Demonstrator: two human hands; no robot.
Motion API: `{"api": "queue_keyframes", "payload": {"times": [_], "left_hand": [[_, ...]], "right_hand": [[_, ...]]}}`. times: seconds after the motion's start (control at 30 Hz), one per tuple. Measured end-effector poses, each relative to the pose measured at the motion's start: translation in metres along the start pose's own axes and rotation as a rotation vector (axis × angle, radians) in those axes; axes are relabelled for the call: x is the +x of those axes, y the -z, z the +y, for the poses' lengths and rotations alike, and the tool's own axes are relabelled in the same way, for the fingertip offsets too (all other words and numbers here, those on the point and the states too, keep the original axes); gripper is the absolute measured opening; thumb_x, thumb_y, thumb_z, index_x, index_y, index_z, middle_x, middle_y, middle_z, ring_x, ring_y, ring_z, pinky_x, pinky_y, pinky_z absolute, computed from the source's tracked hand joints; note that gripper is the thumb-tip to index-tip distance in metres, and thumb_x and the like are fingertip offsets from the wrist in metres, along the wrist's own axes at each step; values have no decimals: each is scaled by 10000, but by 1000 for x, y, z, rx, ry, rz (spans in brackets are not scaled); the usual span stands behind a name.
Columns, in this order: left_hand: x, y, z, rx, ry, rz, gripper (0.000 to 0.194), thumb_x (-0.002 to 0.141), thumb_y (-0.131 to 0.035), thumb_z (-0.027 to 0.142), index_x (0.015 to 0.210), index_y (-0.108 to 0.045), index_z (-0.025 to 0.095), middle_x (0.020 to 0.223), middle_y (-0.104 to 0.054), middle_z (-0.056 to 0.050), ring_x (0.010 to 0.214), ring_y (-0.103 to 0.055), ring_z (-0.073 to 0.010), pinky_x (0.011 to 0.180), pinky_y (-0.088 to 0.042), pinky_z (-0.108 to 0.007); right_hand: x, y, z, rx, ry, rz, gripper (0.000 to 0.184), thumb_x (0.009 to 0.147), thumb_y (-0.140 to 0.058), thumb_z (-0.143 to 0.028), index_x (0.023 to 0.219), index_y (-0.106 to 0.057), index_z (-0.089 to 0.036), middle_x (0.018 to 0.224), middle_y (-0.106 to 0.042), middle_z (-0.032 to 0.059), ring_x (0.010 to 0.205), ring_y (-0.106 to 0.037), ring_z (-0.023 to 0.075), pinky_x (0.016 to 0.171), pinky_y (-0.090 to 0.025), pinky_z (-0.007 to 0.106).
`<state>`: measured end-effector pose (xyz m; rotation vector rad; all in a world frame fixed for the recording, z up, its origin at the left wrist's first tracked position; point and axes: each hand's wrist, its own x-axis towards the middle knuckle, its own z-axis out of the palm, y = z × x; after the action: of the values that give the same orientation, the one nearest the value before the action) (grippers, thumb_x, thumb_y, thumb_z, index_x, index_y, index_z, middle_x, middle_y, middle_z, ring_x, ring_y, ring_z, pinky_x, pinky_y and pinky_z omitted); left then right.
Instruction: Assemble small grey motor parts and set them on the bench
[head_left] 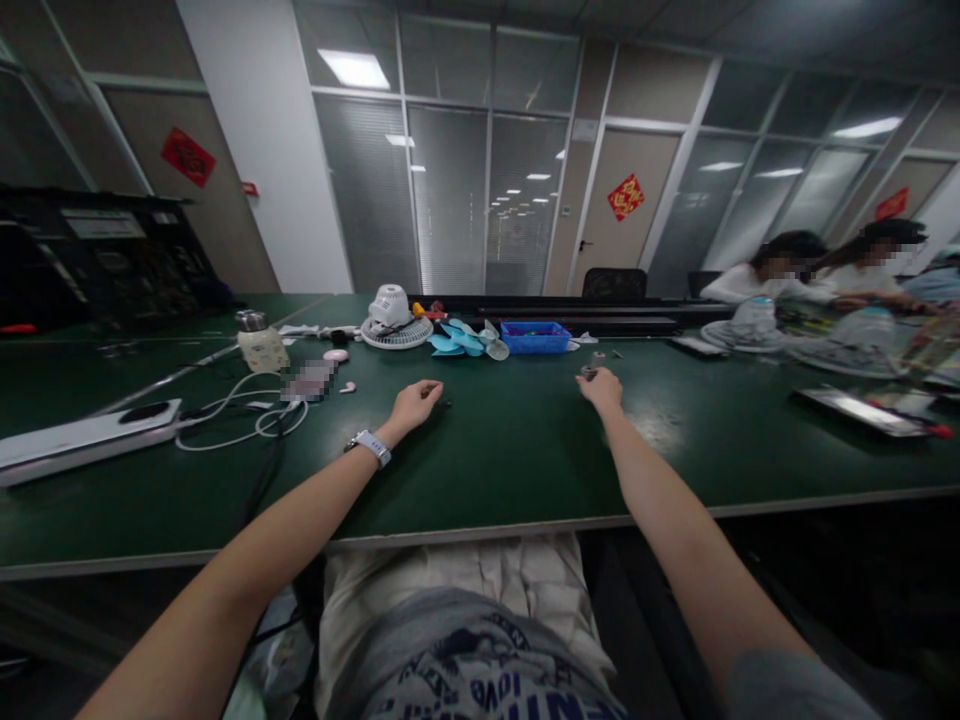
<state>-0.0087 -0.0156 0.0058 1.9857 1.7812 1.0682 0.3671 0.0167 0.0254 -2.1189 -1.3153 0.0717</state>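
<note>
My left hand [417, 404], with a watch [373, 447] on its wrist, hovers low over the green table with thumb and fingers pinched together. What it pinches, if anything, is hidden. Just right of its fingertips a small dark piece [448, 404] shows. My right hand [602, 390] is closed around a small grey cylindrical part [598, 361], whose top sticks up above the fingers. A tiny piece [617, 354] lies beyond it. Between and behind the hands are light-blue fan blades [457, 340] and a blue basket [535, 339] with small items in it.
A white fan head [390, 308] rests at the back. To the left are a bottle [261, 342], a phone [309, 381], an earbud [348, 388], cables and a white power strip [90, 440]. Co-workers [787, 270] sit at the right near a tablet [862, 412].
</note>
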Motion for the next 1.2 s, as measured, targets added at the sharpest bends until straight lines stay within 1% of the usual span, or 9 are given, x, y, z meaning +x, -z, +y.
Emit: {"api": "queue_keyframes", "payload": {"times": [0.17,0.23,0.3,0.43,0.57,0.7,0.87,1.07,1.2], "left_hand": [[3,-1,0,-63,53,59,339,877,-482,286,1138,-671,182,973,-741,-83,889,-677,-205,785,-494,-285],[3,-1,0,-98,98,94,353,865,-456,230,1151,-657,179,987,-739,-81,866,-674,-199,782,-491,-289],[4,0,-1,-145,149,124,373,857,-420,192,1152,-648,170,996,-736,-83,838,-672,-194,762,-493,-289],[4,1,-4,-242,189,160,365,834,-366,152,1030,-673,149,951,-733,-85,804,-668,-183,724,-494,-272],[4,-1,-5,-255,151,166,332,819,-369,164,922,-684,153,891,-731,-81,770,-661,-183,701,-491,-269],[5,-3,-7,-212,135,152,313,813,-385,181,889,-689,176,875,-735,-67,800,-670,-190,714,-489,-276],[7,-5,-10,-218,132,141,315,815,-392,192,902,-694,185,886,-741,-64,810,-675,-191,722,-493,-282],[6,-6,-9,-204,127,118,284,800,-426,198,889,-696,196,882,-745,-49,786,-676,-185,724,-494,-279],[6,-6,-8,-208,119,105,277,808,-430,198,893,-694,196,879,-743,-52,786,-675,-188,731,-495,-285]], "right_hand": [[-7,2,-6,25,-82,32,546,823,-689,-329,1275,-520,-72,1228,-599,246,1139,-595,318,943,-452,425],[-20,2,-22,30,40,170,649,807,-696,-256,1370,-427,-79,1353,-510,249,1249,-506,329,1033,-371,473],[-41,-5,-45,93,302,217,603,835,-653,-229,1385,-436,-114,1420,-464,211,1326,-425,309,1098,-294,479],[-98,-41,-99,320,843,-186,392,904,-581,-312,1282,-598,-207,1391,-540,112,1310,-466,250,1112,-321,432],[-140,-74,-132,346,1018,-456,306,878,-616,-237,1173,-692,-265,1357,-581,39,1291,-503,248,1100,-369,419],[-144,-80,-136,374,1005,-449,300,842,-614,-111,1027,-758,-299,1091,-726,0,1089,-650,238,1013,-465,373],[-111,-51,-120,324,931,-267,307,852,-601,-113,1033,-758,-305,1020,-742,8,954,-682,235,941,-494,372],[-30,10,-53,118,522,152,271,927,-541,-267,1122,-729,-251,1137,-708,69,1048,-635,254,955,-449,370],[2,25,-11,17,273,182,264,900,-584,-264,1115,-735,-235,1064,-722,113,985,-647,266,874,-470,365]]}}
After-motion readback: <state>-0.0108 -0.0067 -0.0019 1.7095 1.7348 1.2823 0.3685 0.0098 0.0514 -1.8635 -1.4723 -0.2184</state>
